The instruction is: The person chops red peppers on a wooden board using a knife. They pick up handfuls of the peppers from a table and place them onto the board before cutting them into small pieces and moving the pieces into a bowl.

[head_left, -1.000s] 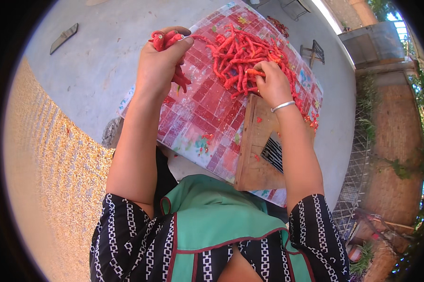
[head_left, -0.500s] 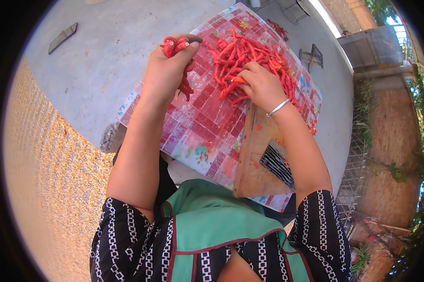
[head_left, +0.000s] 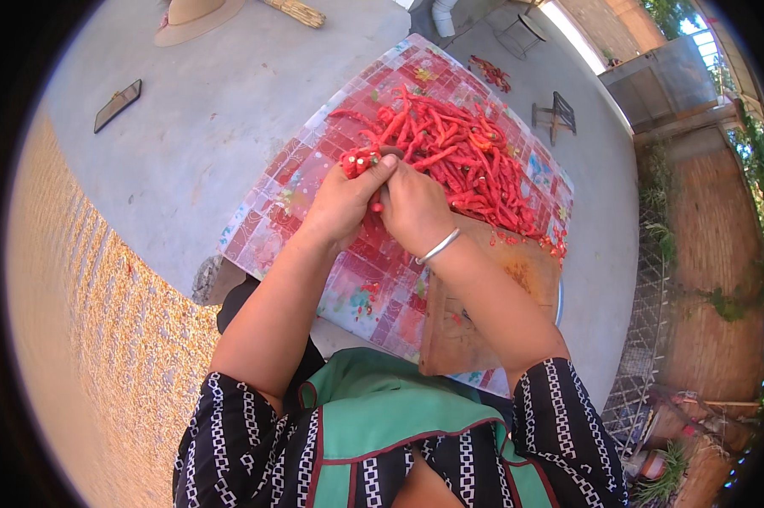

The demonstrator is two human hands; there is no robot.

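Note:
My left hand [head_left: 344, 203] is closed round a bunch of red chili peppers [head_left: 361, 161], whose cut or stem ends show above the fist. Pressed against it, my right hand [head_left: 416, 207] has its fingers curled in at the same bunch; its fingertips are mostly hidden. Red pepper shows below, between the two hands. By the left thumb tip is a small dark rounded thing [head_left: 390, 151] that I cannot make out. Just beyond the hands lies a big heap of long red chili peppers [head_left: 467, 157] on a patterned red and white tablecloth [head_left: 263, 212].
A wooden board [head_left: 450, 309] lies at the table's near right, partly under my right forearm. Red bits lie beside it. On the floor are a dark flat frame [head_left: 118, 106], a hat [head_left: 197, 19] and a small folding stool [head_left: 556, 117]. Yellow grains [head_left: 119, 339] spread at left.
My right hand has left the pepper heap and come left to my left hand. My left hand with its bunch has moved nearer and to the right. The view has tilted slightly.

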